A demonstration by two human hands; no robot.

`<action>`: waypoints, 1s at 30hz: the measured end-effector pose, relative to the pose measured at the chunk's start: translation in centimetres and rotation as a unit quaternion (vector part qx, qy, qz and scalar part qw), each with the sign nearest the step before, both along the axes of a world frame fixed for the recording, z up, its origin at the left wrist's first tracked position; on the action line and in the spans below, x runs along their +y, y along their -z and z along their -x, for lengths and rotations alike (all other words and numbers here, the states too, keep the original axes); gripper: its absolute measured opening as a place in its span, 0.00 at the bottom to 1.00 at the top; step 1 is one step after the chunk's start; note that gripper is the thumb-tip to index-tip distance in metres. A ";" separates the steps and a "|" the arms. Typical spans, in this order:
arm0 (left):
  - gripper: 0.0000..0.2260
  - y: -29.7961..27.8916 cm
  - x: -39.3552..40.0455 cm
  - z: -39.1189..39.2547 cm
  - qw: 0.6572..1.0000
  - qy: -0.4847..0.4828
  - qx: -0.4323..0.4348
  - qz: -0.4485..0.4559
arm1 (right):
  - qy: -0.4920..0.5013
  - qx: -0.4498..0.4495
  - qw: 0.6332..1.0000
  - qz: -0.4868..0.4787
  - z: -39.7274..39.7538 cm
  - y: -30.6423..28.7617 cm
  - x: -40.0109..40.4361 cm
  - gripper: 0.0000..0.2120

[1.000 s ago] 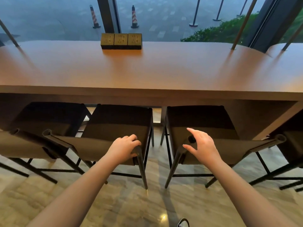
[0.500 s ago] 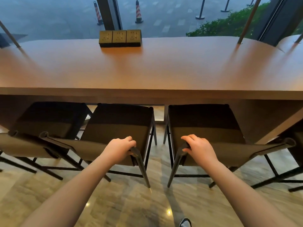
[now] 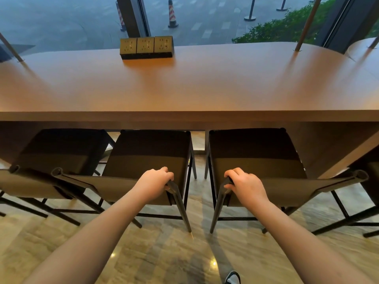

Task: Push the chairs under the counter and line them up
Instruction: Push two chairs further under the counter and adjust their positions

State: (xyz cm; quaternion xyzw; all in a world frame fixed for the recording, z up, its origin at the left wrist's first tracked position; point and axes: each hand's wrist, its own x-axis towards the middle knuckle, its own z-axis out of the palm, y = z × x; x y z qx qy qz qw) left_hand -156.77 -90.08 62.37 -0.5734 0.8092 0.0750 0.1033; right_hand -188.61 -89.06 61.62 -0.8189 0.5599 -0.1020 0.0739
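The left hand (image 3: 154,184) grips the middle chair's (image 3: 147,160) backrest corner; the right hand (image 3: 245,186) grips the right chair's (image 3: 256,158), both seats partly under the desk (image 3: 184,89).

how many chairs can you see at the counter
4. Far-left chair; the chair held by the left hand; the chair held by the right hand; one cut off at the right edge. More may sit outside the frame.

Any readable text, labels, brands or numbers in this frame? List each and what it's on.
None readable.
Socket block on the counter: only slot openings show, no legible marking.
Striped cones outside: red and white bands, no text.
Chairs, floor: no labels visible.
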 end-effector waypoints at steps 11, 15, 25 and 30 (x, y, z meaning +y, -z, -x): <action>0.13 0.1 -1.0 2.0 1.000 -0.004 0.020 0.001 | 0.006 -0.014 1.000 0.016 -0.8 -0.1 -0.2 0.14; 0.13 -0.2 -1.5 2.6 1.000 0.000 0.025 0.002 | 0.016 -0.007 1.000 0.016 -1.5 -0.4 -0.4 0.14; 0.14 -0.4 -2.0 3.1 0.999 0.000 0.033 -0.009 | 0.018 0.008 1.000 0.000 -2.1 -0.4 -1.1 0.15; 0.15 -0.5 -2.2 3.2 0.999 0.000 0.039 -0.016 | 0.029 0.004 1.000 -0.010 -2.5 -0.4 -1.1 0.15</action>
